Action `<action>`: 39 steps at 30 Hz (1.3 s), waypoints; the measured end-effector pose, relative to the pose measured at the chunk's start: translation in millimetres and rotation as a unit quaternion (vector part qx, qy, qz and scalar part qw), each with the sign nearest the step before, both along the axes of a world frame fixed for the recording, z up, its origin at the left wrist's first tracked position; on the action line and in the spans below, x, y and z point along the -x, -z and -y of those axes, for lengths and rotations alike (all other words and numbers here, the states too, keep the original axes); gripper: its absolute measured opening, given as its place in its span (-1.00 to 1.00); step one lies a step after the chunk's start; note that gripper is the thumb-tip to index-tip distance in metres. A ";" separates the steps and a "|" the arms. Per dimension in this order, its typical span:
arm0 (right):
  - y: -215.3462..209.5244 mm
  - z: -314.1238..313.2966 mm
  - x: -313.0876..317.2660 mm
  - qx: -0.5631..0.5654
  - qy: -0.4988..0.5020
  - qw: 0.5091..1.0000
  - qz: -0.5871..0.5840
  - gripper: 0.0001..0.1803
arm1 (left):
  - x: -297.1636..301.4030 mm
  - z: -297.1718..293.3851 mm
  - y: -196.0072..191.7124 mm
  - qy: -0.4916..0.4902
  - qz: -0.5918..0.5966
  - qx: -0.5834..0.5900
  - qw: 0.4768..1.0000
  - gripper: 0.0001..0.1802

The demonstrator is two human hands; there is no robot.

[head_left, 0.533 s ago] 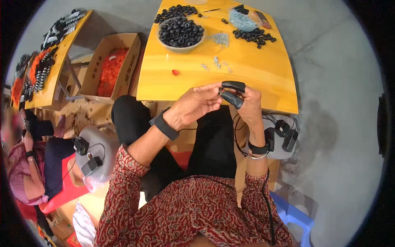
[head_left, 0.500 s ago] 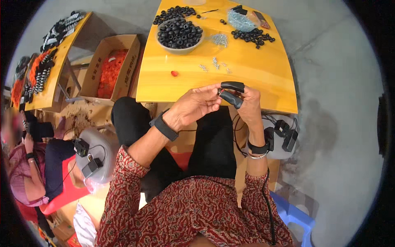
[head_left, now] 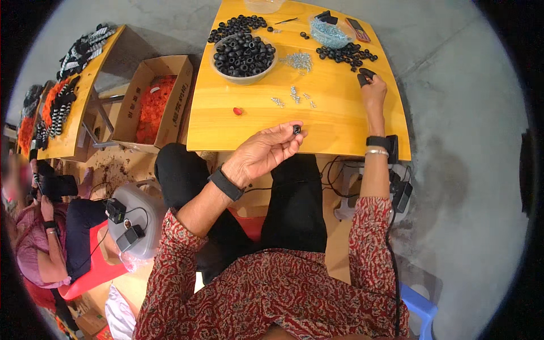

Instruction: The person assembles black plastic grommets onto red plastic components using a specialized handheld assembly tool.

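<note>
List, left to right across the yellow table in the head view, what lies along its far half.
Bowl of black rings → scatter of small silver parts → clear bag of bluish parts → loose black rings → right hand.

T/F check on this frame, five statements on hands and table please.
1. The left hand pinches a small black part at its fingertips. True.
2. The right hand rests in the person's lap. False: it is stretched out on the yellow table, on a black piece.
3. The bowl holds black rings. True.
4. The cardboard box of orange pieces stands on the table. False: it sits beside the table, to its left.
5. A small red piece lies on the table. True.
</note>
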State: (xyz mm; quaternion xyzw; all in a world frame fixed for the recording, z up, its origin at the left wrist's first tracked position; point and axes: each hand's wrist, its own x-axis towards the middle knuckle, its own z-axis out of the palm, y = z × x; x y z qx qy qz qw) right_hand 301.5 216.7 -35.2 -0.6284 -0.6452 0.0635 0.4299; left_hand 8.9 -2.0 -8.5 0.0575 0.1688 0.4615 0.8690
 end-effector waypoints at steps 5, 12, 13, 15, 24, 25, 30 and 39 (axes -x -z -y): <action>5.6 -19.8 12.6 0.033 -0.035 0.986 0.159 -0.69 | 10.9 -0.9 3.8 -0.011 -0.012 -0.046 0.999 -0.71; 13.3 -33.8 -11.1 -0.116 -0.071 0.963 0.234 -0.81 | 3.5 -9.0 -2.5 -0.018 -0.033 -0.080 0.996 -0.67; 13.1 -36.0 -9.3 -0.094 -0.055 0.965 0.237 -0.81 | 4.8 -8.8 -1.5 -0.024 -0.037 -0.075 0.996 -0.67; 6.9 -27.7 12.5 -0.052 -0.061 0.972 0.222 -0.81 | 9.7 -8.2 3.6 -0.024 -0.029 -0.065 0.997 -0.66; 2.6 -13.0 13.4 0.015 -0.070 0.985 0.154 -0.80 | 7.8 -6.1 6.2 -0.017 -0.067 -0.054 0.996 -0.68; 2.4 -12.4 12.9 0.022 -0.076 0.985 0.153 -0.80 | 7.5 -5.8 5.4 -0.016 -0.066 -0.053 0.996 -0.68; -7.6 -0.2 20.8 0.026 -0.048 0.983 0.175 -0.81 | 6.2 -3.9 -2.0 -0.018 -0.077 -0.050 0.996 -0.68; -38.1 81.3 58.4 0.018 -0.099 0.989 -0.111 -0.82 | 8.1 -6.2 -0.6 -0.053 0.013 -0.015 0.998 -0.78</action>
